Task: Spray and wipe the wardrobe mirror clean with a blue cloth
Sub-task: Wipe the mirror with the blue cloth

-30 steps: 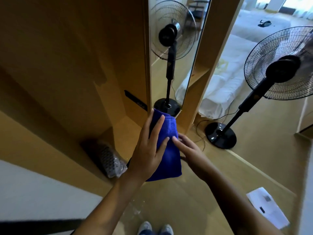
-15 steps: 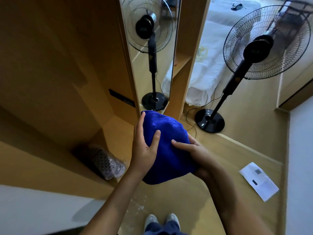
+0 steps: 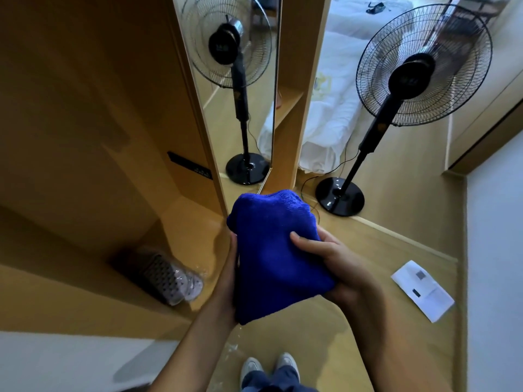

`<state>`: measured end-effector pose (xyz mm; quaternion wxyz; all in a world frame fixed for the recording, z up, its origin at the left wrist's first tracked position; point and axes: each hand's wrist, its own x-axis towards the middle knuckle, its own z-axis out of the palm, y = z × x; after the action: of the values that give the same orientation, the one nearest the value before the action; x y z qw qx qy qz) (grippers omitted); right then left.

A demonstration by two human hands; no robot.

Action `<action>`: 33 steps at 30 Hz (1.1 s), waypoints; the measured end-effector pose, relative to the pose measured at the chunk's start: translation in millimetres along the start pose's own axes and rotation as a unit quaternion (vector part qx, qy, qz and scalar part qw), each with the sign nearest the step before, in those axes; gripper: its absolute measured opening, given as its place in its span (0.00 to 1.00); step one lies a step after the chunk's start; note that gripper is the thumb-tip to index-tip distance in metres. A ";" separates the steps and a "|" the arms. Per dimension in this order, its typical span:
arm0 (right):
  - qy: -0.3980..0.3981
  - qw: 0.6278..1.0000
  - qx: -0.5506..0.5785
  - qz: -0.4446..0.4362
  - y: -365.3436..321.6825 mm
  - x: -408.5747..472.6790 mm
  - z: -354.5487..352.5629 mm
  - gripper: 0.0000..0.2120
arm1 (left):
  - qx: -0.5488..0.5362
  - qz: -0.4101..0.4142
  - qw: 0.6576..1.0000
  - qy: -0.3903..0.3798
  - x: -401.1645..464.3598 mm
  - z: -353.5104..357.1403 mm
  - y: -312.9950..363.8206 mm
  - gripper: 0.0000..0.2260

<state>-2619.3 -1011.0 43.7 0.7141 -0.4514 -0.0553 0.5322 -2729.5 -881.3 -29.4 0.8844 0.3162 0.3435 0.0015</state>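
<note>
Both hands, left hand [image 3: 230, 267] and right hand [image 3: 329, 260], now clamp the blue cloth [image 3: 271, 253], refolded thicker; I judge wiping the mirror [image 3: 235, 114] comes next.

We hold the cloth [image 3: 271, 250] between our left hand [image 3: 226, 278] and right hand [image 3: 334, 264], before the mirror [image 3: 235, 80] on the wardrobe [image 3: 85, 108]. A fan [image 3: 410, 80] stands right, on the floor [image 3: 396, 222]; a paper [image 3: 421, 288] lies nearer its right edge.

black pedestal fan [image 3: 407, 89], white paper [image 3: 423, 290] on floor, white bed [image 3: 334, 108]
</note>
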 end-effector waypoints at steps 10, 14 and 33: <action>0.081 0.997 -0.005 -0.004 -11.1 0.0 -17.3 0.13 | -0.022 0.057 0.998 -0.016 -10.8 -17.9 35.8 0.23; 0.105 0.994 0.003 0.009 -5.7 2.1 -30.8 0.13 | 0.052 0.084 0.994 0.051 -5.2 -9.7 41.2 0.18; 0.092 0.990 -0.018 0.106 -98.7 76.3 -159.1 0.16 | 0.034 0.092 0.974 0.206 105.0 105.4 26.9 0.14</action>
<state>-2427.6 -1045.0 -10.8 0.6475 -0.5146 0.0498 0.5599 -2579.3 -895.5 -18.6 0.7793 0.3691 0.4876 0.1364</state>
